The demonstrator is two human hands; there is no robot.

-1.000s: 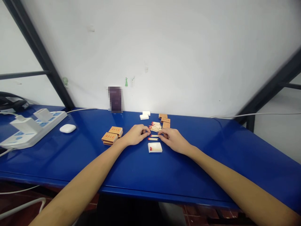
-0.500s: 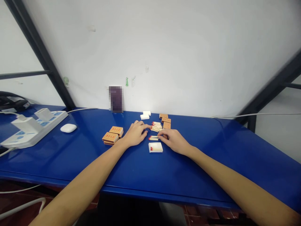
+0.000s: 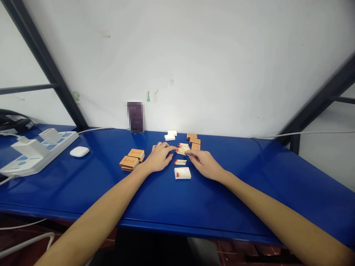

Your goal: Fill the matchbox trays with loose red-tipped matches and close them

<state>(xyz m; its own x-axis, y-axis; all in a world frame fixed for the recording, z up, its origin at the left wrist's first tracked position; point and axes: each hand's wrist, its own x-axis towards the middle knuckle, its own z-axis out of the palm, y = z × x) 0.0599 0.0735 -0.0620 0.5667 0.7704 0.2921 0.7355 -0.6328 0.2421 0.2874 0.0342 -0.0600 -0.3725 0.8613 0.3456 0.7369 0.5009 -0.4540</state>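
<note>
My left hand (image 3: pixel 159 158) lies palm down with its fingers spread, the index fingertip at the left, red-headed end of a pile of matches (image 3: pixel 183 147). At the pile's right end, my right hand (image 3: pixel 207 165) has thumb and forefinger drawn together on a match; its other fingers are curled and partly hidden. Below the pile lies a small row of matches (image 3: pixel 180 162), heads to the left. Nearer me sits a white matchbox tray (image 3: pixel 186 176) with several matches inside along its left part.
Stacked orange matchboxes (image 3: pixel 129 162) stand left of my left hand. Behind the pile are two white trays (image 3: pixel 169 137) and several matchbox sleeves (image 3: pixel 195 141). Farther left lie a white rounded case (image 3: pixel 79 151) and a power strip (image 3: pixel 41 159) with cables. A wall bounds the blue desk (image 3: pixel 155 207).
My right hand has moved slightly away from me, from the small row of matches to the pile's right end. My left hand stays where it was.
</note>
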